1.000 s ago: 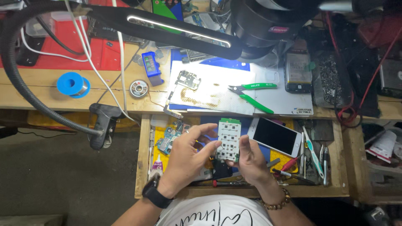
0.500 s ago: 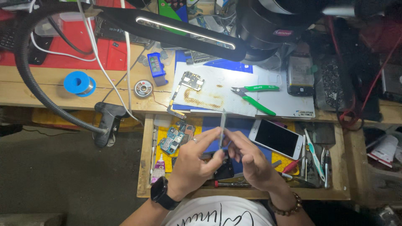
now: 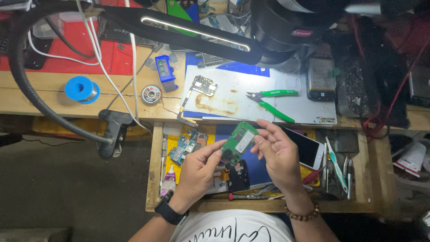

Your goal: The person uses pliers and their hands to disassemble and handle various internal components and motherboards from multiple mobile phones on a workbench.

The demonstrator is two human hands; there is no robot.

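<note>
The left hand (image 3: 197,172) and right hand (image 3: 277,154) are gripping a green circuit board (image 3: 239,141) between them. Its lower edge is sitting in the left fingers (image 3: 215,150), its right side in the right fingers (image 3: 260,141), above an open drawer (image 3: 154,179)

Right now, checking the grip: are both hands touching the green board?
Touching. The head view shows left hand and right hand fingertips pinching the green board.

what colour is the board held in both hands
Green circuit board with a pale metal shield, clearest in the head view.

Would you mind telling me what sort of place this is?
Probably a phone repair bench: both hands hold a green circuit board over an open drawer, with a solder spool and cutters on the worktop.
</note>
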